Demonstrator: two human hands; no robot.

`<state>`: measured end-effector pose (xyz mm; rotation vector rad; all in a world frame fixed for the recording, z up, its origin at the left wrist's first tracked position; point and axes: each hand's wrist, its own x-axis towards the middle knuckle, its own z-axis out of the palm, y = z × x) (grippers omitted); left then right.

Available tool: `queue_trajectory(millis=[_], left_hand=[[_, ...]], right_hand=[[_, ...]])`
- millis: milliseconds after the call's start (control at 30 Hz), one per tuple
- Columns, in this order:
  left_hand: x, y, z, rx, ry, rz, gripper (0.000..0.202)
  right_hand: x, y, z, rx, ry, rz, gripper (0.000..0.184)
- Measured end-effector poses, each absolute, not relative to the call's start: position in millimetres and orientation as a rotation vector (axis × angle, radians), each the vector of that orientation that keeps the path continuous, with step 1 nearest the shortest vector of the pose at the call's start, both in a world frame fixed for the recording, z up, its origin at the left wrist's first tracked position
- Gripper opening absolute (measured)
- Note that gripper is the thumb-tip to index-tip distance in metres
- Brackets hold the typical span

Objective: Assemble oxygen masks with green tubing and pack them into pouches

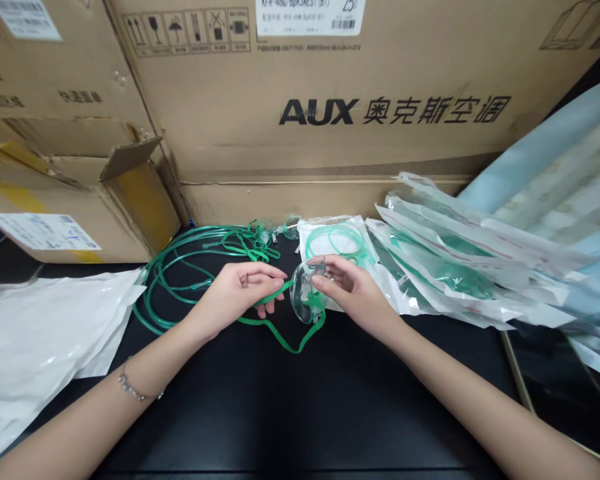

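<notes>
A clear oxygen mask point(300, 293) is held above the black table by my right hand point(353, 290), its thumb and fingers closed on the mask's right edge. My left hand point(247, 290) pinches the green elastic strap point(300, 347), which is fixed to the mask and hangs below it in a loop. Behind my left hand, coiled green tubing point(153, 300) lies on the table, with more green straps point(255, 247) and clear mask parts point(283, 230) at its far end. A white pouch with green tubing point(335, 237) lies just behind my right hand.
Several sealed pouches point(445, 260) are piled at the right, beside a light blue cloth point(555, 153). White wrappers point(45, 333) lie at the left, before an open carton point(75, 213). A large AUX box point(330, 147) stands along the back. A dark flat device point(560, 387) lies right.
</notes>
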<state>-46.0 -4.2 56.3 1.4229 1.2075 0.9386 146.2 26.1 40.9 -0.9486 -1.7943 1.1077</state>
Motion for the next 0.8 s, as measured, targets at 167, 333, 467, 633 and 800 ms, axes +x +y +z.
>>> queue_trajectory(millis=[167,333,467,633,800], left_hand=[[-44,-5,51,1.556,1.269,0.776,0.040],[-41,-7,48,1.519,1.393,0.747,0.044],[-47,-2,44,1.393,1.476,0.711,0.050],[-51,3,35,1.611,1.607,0.596,0.047],[-49,1,32,2.032,1.792,0.536,0.046]], right_hand=[[141,24,37,-1.127,-1.855,0.812,0.035],[137,21,36,-1.202,-1.891,0.863,0.048],[138,21,29,-1.077,-2.020,0.856,0.056],[143,20,22,-0.935,-2.353,0.375,0.032],[144,20,19,-0.952,-2.487,0.153,0.035]])
